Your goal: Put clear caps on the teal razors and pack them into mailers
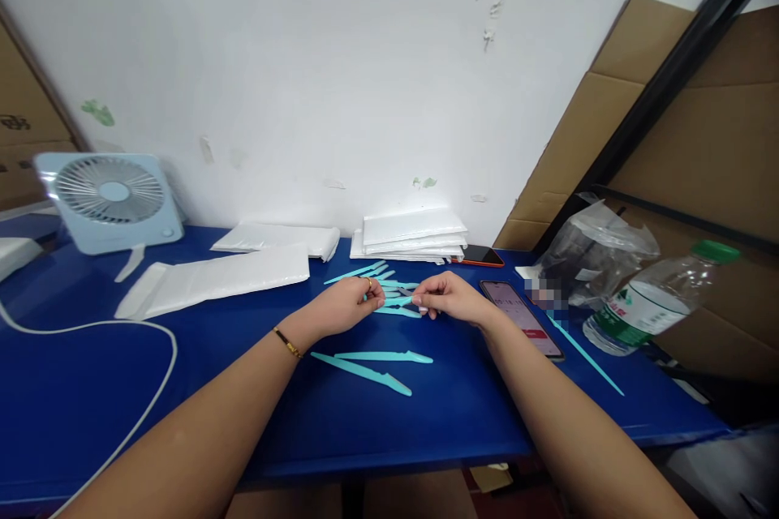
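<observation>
Both my hands meet over the middle of the blue table, pinching a turquoise eyebrow razor (398, 302) between them. My left hand (348, 304) has thumb and forefinger closed on its left part. At its other end, the fingertips of my right hand (447, 298) are closed; a small pale bit shows under them, too small to name. Several more turquoise razors (359, 272) lie fanned out behind and under my hands. Nearer to me, two razors (383, 356) rest on the table, their left ends close together.
White plastic packets (414, 231) are stacked by the wall, with others at left. A pale blue fan (115, 199) and white cable (164, 328) stand left. On the right are a phone (517, 316), a single razor (590, 357), a clear bag (596, 247) and a green-capped bottle (657, 300).
</observation>
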Demonstrator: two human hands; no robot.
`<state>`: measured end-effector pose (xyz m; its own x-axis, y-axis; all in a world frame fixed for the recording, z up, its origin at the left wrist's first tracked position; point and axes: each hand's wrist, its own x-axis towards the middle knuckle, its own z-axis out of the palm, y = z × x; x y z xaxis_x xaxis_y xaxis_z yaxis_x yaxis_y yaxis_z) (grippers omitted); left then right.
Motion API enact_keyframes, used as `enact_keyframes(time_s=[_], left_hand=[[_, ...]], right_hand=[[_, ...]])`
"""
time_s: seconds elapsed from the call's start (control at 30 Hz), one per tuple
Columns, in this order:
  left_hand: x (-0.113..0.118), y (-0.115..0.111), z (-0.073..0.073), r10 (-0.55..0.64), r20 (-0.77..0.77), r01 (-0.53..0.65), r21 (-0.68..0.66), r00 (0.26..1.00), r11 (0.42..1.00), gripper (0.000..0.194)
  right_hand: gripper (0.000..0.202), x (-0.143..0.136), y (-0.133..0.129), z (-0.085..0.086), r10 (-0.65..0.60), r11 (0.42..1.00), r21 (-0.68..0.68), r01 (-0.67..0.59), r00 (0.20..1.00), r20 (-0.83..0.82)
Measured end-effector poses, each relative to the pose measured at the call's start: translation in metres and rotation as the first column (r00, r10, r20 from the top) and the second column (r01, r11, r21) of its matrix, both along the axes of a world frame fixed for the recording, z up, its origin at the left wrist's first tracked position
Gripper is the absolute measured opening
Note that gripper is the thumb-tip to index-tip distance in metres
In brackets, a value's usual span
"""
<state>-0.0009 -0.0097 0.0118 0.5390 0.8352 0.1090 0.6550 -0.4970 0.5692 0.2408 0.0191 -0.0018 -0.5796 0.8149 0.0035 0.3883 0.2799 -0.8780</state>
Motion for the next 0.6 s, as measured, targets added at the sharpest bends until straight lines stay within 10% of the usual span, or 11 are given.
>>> enact_keyframes(time_s=[0.6], left_hand=[[-0.012,0.009,-0.002,0.051,0.046,-0.05,-0.012,0.998,0.999,0.029]], right_hand=[[0.031,0.01,0.006,0.006,-0.116,0.993,-0.014,0.116,0.993,-0.025]])
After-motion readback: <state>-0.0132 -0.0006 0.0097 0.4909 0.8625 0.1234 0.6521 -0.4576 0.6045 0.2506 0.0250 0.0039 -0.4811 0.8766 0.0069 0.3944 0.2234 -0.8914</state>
